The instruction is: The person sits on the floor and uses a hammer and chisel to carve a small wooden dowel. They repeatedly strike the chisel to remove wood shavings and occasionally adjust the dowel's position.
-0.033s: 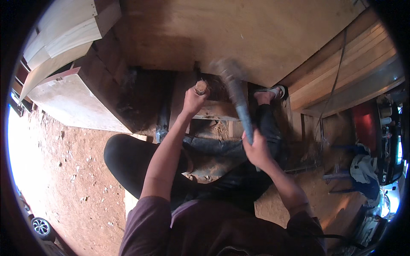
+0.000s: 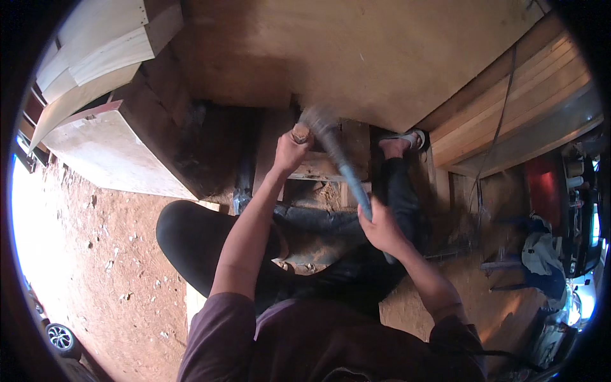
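A reddish dirt floor (image 2: 121, 267) strewn with pale wood shavings spreads through a workshop, bright at the left and shadowed at the right. A broad plywood panel (image 2: 363, 57) closes off the far side, its lower edge just beyond the hands. A pale-sided wooden box (image 2: 121, 153) stands at the left and long stacked boards (image 2: 515, 121) slant in from the right, a dark cable (image 2: 506, 108) hanging across them. Between these, a person in dark trousers (image 2: 197, 239) sits with knees apart, a sandaled foot (image 2: 402, 144) close to the boards. The left hand (image 2: 291, 155) is wrapped around a round wooden handle (image 2: 300, 132), its blunt end facing up, above the near part of a wooden workpiece (image 2: 324, 167) in the gap between the legs and the panel. The right hand (image 2: 382, 230) grips a blue-handled hammer (image 2: 349, 172) aslant, its blurred head beside the wooden handle's end; whether the two touch cannot be told. Open floor lies left of the left knee, while the right arm has room over the right thigh. At the far right, pale cloth (image 2: 540, 251) bears dark marks too small to read.
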